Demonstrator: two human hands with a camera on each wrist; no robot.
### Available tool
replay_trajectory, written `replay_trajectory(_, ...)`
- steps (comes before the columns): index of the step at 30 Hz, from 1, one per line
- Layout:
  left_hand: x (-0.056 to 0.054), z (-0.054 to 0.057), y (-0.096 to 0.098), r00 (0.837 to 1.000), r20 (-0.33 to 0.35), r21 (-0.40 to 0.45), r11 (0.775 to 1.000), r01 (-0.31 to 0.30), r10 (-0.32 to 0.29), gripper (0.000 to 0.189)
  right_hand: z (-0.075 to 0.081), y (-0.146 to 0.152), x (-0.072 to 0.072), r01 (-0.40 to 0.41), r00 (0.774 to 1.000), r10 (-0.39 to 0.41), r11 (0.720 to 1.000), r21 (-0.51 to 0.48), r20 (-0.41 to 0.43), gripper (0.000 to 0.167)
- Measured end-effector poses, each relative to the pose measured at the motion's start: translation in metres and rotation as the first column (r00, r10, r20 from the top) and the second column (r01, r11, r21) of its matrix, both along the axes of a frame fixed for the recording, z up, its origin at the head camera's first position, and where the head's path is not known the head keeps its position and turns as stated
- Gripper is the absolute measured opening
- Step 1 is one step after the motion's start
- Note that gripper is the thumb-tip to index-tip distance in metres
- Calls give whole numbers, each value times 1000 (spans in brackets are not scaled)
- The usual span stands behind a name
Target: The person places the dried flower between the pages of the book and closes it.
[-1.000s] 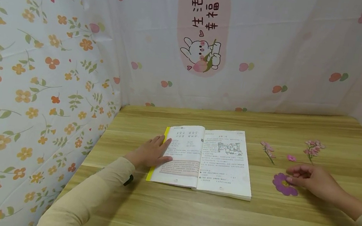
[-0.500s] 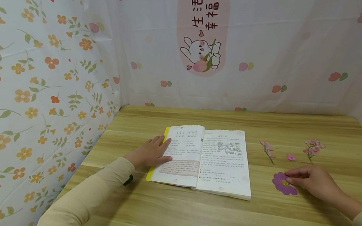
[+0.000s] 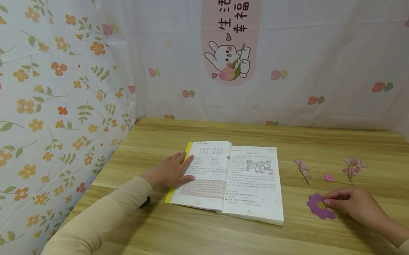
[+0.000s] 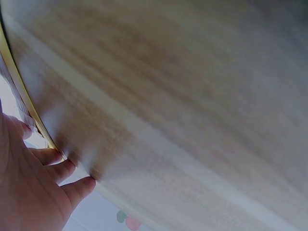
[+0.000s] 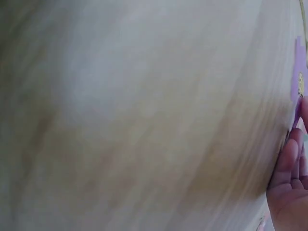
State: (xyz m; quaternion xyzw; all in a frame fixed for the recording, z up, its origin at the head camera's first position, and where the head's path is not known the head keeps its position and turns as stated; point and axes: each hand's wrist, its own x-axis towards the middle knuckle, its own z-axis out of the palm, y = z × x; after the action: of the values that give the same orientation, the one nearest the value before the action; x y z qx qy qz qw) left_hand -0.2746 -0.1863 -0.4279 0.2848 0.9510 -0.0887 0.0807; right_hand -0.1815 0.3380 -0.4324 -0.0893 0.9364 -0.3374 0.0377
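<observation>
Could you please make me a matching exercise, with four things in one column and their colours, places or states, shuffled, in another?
Things
1. Book
2. Large flower
3. Left hand
4. Right hand

Descriptions
A. Pinches the large flower's edge
B. Rests on the book's left side
C. Lies open on the table
D. Purple with a yellow centre

Pairs: 1-C, 2-D, 3-B, 4-A

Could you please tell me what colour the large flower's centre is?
The flower centre is yellow, clearest in the head view.
</observation>
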Motion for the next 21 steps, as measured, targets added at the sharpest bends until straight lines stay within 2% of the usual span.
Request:
replay_trajectory(5,1,1,0,1000,-2,28,1000,10,-10,81,11,-3,0,28,994,-18,996,-85,111,31)
replay_trajectory(10,2,3,-1,1000,14,44,999,4,-5,81,23,-6,-3,12,979,39,970,-245,202,33)
replay_trajectory(14,3,2,-1,1000,17,41,999,2,-2,81,29,-9,-7,-2,957,128,899,-437,259,29)
replay_trajectory(17,3,2,0,1000,15,36,999,1,-2,81,31,-14,-11,-8,946,179,848,-530,271,25)
replay_trajectory(21,3,2,0,1000,10,35,999,2,-2,81,35,-24,-16,-11,943,198,821,-570,268,26)
